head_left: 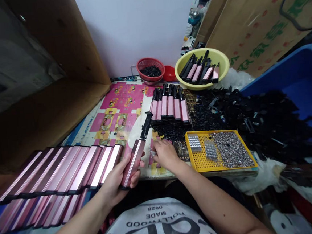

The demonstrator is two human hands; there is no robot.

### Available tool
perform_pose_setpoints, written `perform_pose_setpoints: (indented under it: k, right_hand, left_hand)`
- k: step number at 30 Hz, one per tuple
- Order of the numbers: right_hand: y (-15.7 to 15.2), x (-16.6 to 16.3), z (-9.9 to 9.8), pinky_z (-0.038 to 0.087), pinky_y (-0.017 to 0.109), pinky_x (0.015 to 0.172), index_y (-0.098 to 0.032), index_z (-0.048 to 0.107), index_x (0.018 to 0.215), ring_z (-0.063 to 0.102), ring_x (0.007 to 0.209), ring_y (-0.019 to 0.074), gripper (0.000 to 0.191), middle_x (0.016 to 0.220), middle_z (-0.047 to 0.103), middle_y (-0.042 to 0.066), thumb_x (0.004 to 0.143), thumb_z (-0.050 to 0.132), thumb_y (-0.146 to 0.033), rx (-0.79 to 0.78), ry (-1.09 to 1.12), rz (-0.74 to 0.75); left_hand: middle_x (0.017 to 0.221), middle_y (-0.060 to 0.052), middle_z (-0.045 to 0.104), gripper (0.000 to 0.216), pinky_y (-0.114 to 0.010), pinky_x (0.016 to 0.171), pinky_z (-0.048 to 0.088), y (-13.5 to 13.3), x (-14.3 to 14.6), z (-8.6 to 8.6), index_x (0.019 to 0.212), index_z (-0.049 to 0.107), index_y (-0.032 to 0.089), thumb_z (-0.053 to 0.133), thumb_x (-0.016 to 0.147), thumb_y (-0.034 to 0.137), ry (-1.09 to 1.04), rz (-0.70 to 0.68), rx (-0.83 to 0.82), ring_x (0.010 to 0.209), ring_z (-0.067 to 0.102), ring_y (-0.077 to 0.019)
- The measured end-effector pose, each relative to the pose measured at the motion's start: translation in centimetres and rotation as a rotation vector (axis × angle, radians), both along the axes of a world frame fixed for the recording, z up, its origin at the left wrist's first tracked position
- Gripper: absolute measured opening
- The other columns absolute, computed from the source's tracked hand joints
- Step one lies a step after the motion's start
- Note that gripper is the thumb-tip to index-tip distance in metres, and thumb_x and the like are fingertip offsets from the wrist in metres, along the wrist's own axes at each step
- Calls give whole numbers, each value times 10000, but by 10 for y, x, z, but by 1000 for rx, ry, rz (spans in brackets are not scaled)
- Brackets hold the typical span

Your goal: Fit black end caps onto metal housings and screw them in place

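In my left hand (119,176) is a pink metallic rectangular case (134,160) with black ends, its fingers wrapped round the lower part. The case is tilted, and a narrow black piece (146,125) sticks out of its upper end. On the patterned tabletop, my right hand (166,154) has its fingers curled down and close together, by a few tiny shiny bits (151,152). What is between those fingertips, if anything, is too small to tell. Beyond the right hand stand several pink cases (170,106) with black tops, side by side.
Pink cases (75,167) lie stacked at left. A yellow tray (191,157) holds small metal parts. Behind are a red basket (143,64) of black pieces and a yellow bowl (223,62) of pink-and-black units. Black parts (243,113) heap beside a blue bin (299,68).
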State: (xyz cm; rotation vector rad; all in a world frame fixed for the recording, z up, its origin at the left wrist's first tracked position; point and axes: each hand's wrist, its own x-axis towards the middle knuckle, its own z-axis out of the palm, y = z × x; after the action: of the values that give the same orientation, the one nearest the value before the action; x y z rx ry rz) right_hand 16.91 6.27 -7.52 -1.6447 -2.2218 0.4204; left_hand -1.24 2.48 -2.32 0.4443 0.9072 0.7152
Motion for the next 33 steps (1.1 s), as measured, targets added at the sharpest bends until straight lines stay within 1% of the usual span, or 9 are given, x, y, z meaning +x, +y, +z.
perform_pose_setpoints:
  k: [3, 6, 10, 13, 17, 20, 25, 29, 33]
  right_hand:
    - [-2, 6, -1, 451, 344, 740, -183, 579, 735, 572, 775, 208, 93, 796, 624, 65, 658, 568, -132, 5, 199, -35]
    - [-1, 13, 5, 446, 266, 612, -188, 560, 723, 528, 629, 136, 31, 709, 577, 10, 701, 543, -175, -57, 638, -122]
    - [-2, 13, 21, 425, 223, 541, -183, 528, 759, 495, 573, 101, 106, 663, 541, -22, 733, 570, -276, -169, 1192, -184]
    - [-6, 9, 31, 426, 224, 557, -183, 543, 783, 491, 597, 99, 107, 699, 543, -14, 758, 572, -282, -104, 1222, -150]
    - [-14, 5, 38, 430, 247, 652, -182, 563, 783, 508, 692, 119, 39, 752, 549, 3, 767, 549, -215, 127, 981, -177]
    - [-16, 3, 36, 432, 256, 677, -184, 556, 768, 509, 706, 127, 29, 748, 548, 5, 759, 544, -209, 180, 904, -217]
    - [-17, -4, 18, 471, 262, 686, -203, 504, 904, 560, 749, 135, 190, 839, 584, 18, 767, 553, -324, -27, 1333, -265]
    - [-22, -10, 13, 506, 327, 725, -226, 410, 1141, 623, 872, 183, 357, 983, 633, 61, 829, 470, -387, -348, 1644, -96]
    - [-30, -13, 17, 512, 348, 754, -223, 424, 1089, 633, 899, 194, 330, 982, 655, 63, 810, 523, -369, -287, 1698, -121]
  left_hand:
    - [675, -39, 578, 376, -138, 329, 287, -3, 3, -5, 818, 614, 116, 456, 858, 455, -84, -20, -64, 374, 342, -18]
    - [676, -43, 592, 391, -159, 340, 315, -4, 9, -8, 805, 630, 118, 471, 841, 473, -50, -20, -46, 388, 384, -38]
    - [810, -47, 654, 279, -195, 540, 456, -7, 16, -11, 926, 649, 158, 599, 774, 386, 194, 45, 50, 656, 579, -129]
    - [953, -28, 652, 358, -213, 660, 471, -9, 20, -12, 1071, 603, 219, 649, 741, 350, 334, 6, 207, 841, 587, -166]
    - [983, -41, 607, 436, -231, 576, 461, -13, 24, -10, 1193, 487, 246, 583, 791, 387, 388, -110, 418, 780, 566, -168]
    - [987, -54, 605, 429, -277, 679, 466, -15, 24, -12, 1192, 470, 232, 564, 802, 385, 612, -101, 612, 826, 575, -192]
    - [1121, -69, 590, 413, -329, 890, 399, -18, 21, -14, 1178, 508, 235, 578, 790, 356, 1003, -75, 969, 1011, 545, -243]
    - [1098, -59, 621, 401, -318, 862, 422, -17, 21, -14, 1177, 529, 241, 573, 795, 357, 954, -153, 961, 972, 573, -237]
    - [1150, -55, 619, 435, -335, 890, 424, -12, 21, -10, 1188, 558, 240, 598, 774, 365, 834, -159, 878, 1037, 558, -258]
